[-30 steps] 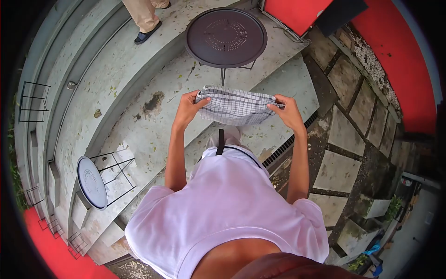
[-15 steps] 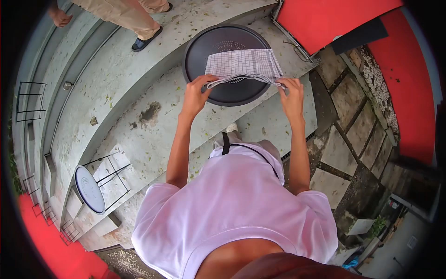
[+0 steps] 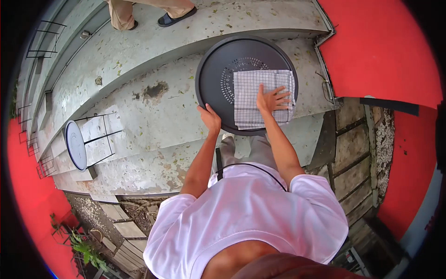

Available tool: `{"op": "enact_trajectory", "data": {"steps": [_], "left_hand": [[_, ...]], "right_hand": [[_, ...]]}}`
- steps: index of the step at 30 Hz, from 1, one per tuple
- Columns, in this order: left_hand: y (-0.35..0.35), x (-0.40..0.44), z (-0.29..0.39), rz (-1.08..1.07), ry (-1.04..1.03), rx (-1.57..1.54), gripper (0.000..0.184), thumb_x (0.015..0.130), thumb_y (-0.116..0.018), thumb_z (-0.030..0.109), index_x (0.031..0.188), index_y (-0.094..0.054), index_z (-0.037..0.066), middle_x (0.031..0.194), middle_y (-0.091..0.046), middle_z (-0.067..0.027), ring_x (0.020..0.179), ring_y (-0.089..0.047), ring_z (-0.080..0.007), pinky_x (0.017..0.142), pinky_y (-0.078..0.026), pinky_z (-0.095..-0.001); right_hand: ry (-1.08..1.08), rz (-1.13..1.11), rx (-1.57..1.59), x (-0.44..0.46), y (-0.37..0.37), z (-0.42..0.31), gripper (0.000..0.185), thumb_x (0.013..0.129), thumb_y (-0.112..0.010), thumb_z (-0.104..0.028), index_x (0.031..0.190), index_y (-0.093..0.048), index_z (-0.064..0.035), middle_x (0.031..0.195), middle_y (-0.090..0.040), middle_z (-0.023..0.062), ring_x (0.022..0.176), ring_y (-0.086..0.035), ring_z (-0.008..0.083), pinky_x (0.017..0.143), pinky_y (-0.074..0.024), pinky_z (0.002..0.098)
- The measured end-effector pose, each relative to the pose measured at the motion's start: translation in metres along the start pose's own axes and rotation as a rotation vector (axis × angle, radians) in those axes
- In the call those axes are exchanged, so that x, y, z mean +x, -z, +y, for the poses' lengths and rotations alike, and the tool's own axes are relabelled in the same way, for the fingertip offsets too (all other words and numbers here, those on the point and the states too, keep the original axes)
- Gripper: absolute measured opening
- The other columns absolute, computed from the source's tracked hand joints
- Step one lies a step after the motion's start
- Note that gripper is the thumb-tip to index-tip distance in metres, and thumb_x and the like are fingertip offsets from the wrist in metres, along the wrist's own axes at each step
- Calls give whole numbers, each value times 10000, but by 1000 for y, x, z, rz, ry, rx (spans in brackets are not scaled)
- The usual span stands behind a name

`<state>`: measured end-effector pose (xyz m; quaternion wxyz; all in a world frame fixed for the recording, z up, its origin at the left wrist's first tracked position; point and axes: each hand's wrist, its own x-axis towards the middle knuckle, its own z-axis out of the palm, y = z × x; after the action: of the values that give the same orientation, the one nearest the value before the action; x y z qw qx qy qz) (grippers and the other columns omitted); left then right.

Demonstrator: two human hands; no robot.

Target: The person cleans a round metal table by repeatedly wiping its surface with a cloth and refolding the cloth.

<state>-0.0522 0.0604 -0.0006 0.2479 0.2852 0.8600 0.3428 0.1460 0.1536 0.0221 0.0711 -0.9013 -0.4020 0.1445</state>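
A round, dark table (image 3: 216,83) with a raised rim and a ring of small pale marks on its top stands before me. On its right half lies a white-and-grey checked cloth (image 3: 246,102), folded into a rough rectangle. My right hand (image 3: 272,100) rests flat on the cloth, fingers spread. At the table's lower left edge, my left hand (image 3: 211,119) is closed on the rim, its thumb over the inner side and fingers along the outside. The table's legs are hidden under its top.
Curved concrete steps (image 3: 153,116) with leaves and stains run around to the left. Another round table (image 3: 76,145) with thin black legs stands there. A person's sandalled foot (image 3: 176,16) is on the upper step. Red panels (image 3: 381,46) and stone paving (image 3: 355,149) lie to the right.
Both hands have let go of the cloth's near edge, and it now lies flat. My right hand is spread on it; my left has moved to the table rim. The person's feet have shifted.
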Motion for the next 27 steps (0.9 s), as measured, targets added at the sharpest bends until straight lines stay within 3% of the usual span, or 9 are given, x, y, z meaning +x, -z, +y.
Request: {"op": "enact_trajectory", "data": {"steps": [2,3,6,10,12,16,19,24,27], "left_hand": [[-5,-9,10,100,-9,-4,429,1088,-443,291,1346,-416,-52,1040,-628,-363,944,-607,-539,825,-468,-556],[-7,-4,13,163,-29,-10,393,1103,-411,322,1272,-461,-30,885,-651,-333,800,-615,-537,717,-460,-565],[-2,2,19,141,14,-28,344,1115,-386,317,1147,-498,-7,754,-606,-281,680,-568,-493,644,-412,-545],[-5,2,16,204,-66,-67,379,1123,-348,312,1018,-498,-20,680,-517,-270,592,-483,-450,587,-353,-528],[-36,15,-46,367,-391,-91,387,1124,-332,310,990,-488,-19,671,-488,-269,573,-456,-438,576,-335,-525],[-10,7,7,217,-122,-127,377,1121,-342,300,980,-484,-19,671,-485,-266,576,-463,-446,578,-334,-526],[-9,10,2,178,-83,-103,377,1120,-343,312,977,-478,-10,672,-483,-261,592,-478,-457,582,-334,-530],[-9,9,2,172,-69,-143,367,1122,-343,313,1006,-483,-6,675,-490,-261,595,-481,-448,587,-342,-529],[-8,9,-1,163,-74,-163,353,1121,-352,309,1024,-484,-4,677,-500,-259,595,-487,-439,585,-344,-526]], "right_hand": [[50,61,-28,44,-7,-36,1088,936,-442,-743,1625,-61,8,1656,1,350,1483,-16,625,1152,5,744],[249,143,-43,68,-14,-59,1008,966,-430,-697,1615,-133,15,1647,-63,355,1482,-54,618,1158,-13,737],[772,252,-20,75,-34,-142,768,1037,-413,-530,1559,-337,28,1616,-231,344,1485,-169,572,1197,-84,675],[1301,9,-36,-19,-48,-161,662,1018,-506,-384,1558,-377,-23,1651,-256,234,1530,-193,446,1257,-130,539],[1515,-277,13,-44,-31,-115,692,983,-577,-341,1578,-356,-65,1673,-242,173,1548,-176,409,1267,-123,522],[1312,-430,-167,-28,14,2,784,958,-614,-327,1618,-268,-84,1697,-190,148,1561,-141,404,1265,-107,533],[1038,-128,-122,32,21,40,759,1003,-539,-387,1618,-254,-46,1701,-170,160,1557,-126,430,1251,-81,572],[869,200,-24,109,-18,-73,724,1035,-438,-489,1587,-329,-35,1651,-264,232,1521,-179,499,1227,-93,624],[1006,158,-17,67,-36,-148,651,1040,-436,-445,1556,-397,-51,1626,-327,212,1516,-211,484,1229,-120,614]]}}
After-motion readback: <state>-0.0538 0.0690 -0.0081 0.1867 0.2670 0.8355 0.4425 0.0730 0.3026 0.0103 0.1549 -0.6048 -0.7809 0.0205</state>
